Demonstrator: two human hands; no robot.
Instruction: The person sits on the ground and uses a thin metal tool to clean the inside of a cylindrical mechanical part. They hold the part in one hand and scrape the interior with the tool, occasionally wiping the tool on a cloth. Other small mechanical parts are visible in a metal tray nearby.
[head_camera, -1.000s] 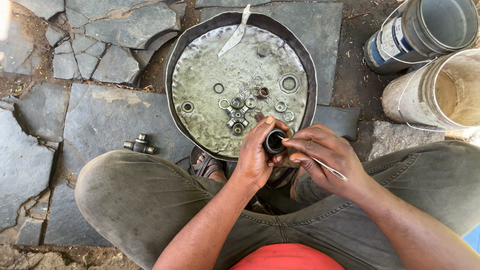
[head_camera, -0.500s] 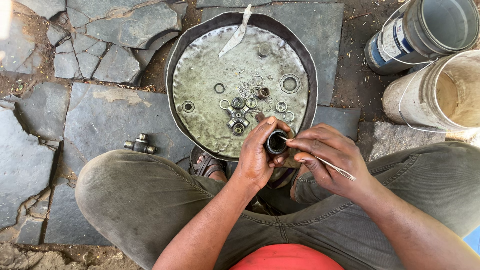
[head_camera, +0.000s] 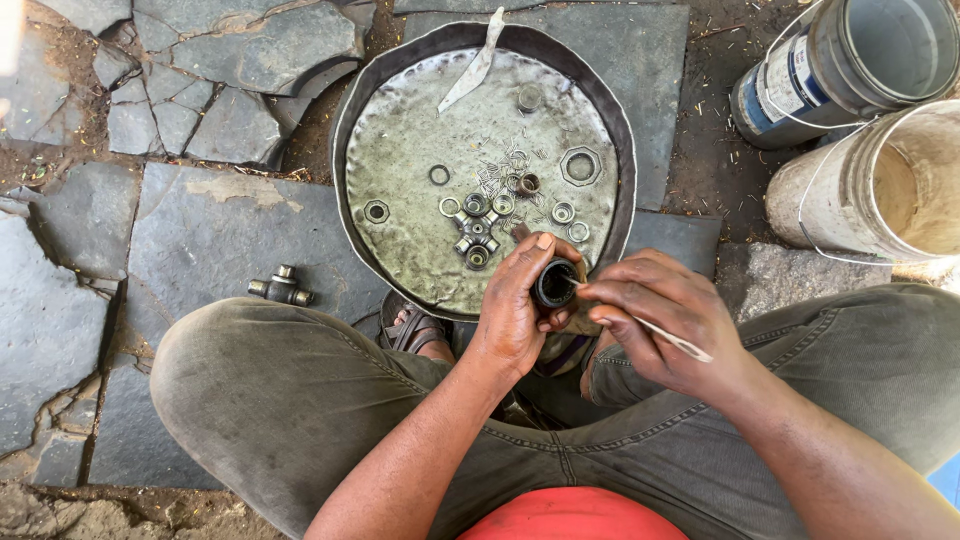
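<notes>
A small dark metal cup (head_camera: 554, 283) sits just below the middle of the frame, its open mouth facing up, gripped between the thumb and fingers of the left hand (head_camera: 515, 305). The right hand (head_camera: 665, 320) is closed around a thin pale stick (head_camera: 668, 338), pinching it so that its tip reaches the cup's rim. Both hands hover over the near edge of a round dented metal pan (head_camera: 400, 170), which fills the upper middle of the frame. In the pan lie a cross-shaped metal joint (head_camera: 475, 230), several rings and small cups, a hexagonal nut (head_camera: 581, 166) and a pale blade-like strip (head_camera: 470, 72). At the left, on the cracked stone slabs (head_camera: 190, 240), rests a second small metal joint (head_camera: 281, 289). Two buckets (head_camera: 850, 60) stand at the upper right. The person's knees in olive trousers (head_camera: 270, 400) fill the lower part of the frame.
</notes>
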